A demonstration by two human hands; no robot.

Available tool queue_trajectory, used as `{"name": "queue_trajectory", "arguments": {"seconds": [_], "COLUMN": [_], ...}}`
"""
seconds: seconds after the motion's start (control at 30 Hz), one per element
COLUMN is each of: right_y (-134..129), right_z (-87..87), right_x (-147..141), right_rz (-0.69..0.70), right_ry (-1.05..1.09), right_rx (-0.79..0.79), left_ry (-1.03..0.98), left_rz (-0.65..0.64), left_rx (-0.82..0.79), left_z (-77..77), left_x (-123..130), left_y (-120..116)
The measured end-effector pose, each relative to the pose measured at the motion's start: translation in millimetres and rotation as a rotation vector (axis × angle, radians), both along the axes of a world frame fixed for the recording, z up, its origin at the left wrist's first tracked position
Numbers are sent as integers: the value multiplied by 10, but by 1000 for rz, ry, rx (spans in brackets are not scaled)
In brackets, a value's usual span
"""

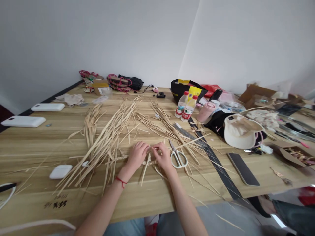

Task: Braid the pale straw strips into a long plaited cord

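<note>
The broad bench (86,204) has a smooth, streaked wood-grain top crossed by a dark strip. Taking the two hands as the centre of the dial, flat, dry straw strips (113,126) fan out from 10 to 2 o'clock, papery and pale, in loose, overlapping bundles. At 1 o'clock sits a soft black bag (180,90) with yellow panels. Near 3 o'clock, a cream fabric cap (237,137) shows its rounded hollow. Two clear plastic bottles (184,109) with red screw tops stand side by side between 1 and 2 o'clock.

At the centre, the left hand (138,155) and right hand (162,156) nearly meet above a bumpy, plaited straw braid (149,160) lying on the bench. The fingers of both are curled in and all but closed, tips pinching the braid; which strand each grips is too small to tell.

A flat, dark, rectangular phone (243,168) lies just past 3 o'clock. Closer in, at 3 o'clock, metal scissors (178,158) with pale looped handles rest beside the right hand. Just below 9 o'clock is a glossy, white, rounded case (60,171). A thin red cord (121,181) circles the left wrist.
</note>
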State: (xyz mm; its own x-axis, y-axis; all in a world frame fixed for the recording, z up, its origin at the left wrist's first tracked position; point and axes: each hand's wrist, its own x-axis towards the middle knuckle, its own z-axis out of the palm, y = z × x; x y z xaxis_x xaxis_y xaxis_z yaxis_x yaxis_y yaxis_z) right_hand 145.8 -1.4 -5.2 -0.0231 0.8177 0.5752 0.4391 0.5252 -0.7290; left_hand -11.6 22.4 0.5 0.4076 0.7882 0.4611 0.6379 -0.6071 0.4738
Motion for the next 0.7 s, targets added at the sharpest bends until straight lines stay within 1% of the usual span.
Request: {"name": "queue_trajectory", "arguments": {"seconds": [0.1, 0.23, 0.4, 0.7], "right_y": [-2, 0, -5, -8], "right_z": [0, -1, 3, 9], "right_x": [3, 7, 3, 2], "right_rz": [1, 5, 4, 8], "right_ry": [2, 8, 4, 11], "right_rx": [-1, 3, -5, -5], "left_ry": [46, 22, 1, -12], "left_rz": [9, 9, 5, 45], "left_rx": [4, -7, 5, 31], "left_z": [-8, -11, 30, 49], "left_x": [3, 5, -11, 5], "left_y": [-2, -13, -30, -53]}}
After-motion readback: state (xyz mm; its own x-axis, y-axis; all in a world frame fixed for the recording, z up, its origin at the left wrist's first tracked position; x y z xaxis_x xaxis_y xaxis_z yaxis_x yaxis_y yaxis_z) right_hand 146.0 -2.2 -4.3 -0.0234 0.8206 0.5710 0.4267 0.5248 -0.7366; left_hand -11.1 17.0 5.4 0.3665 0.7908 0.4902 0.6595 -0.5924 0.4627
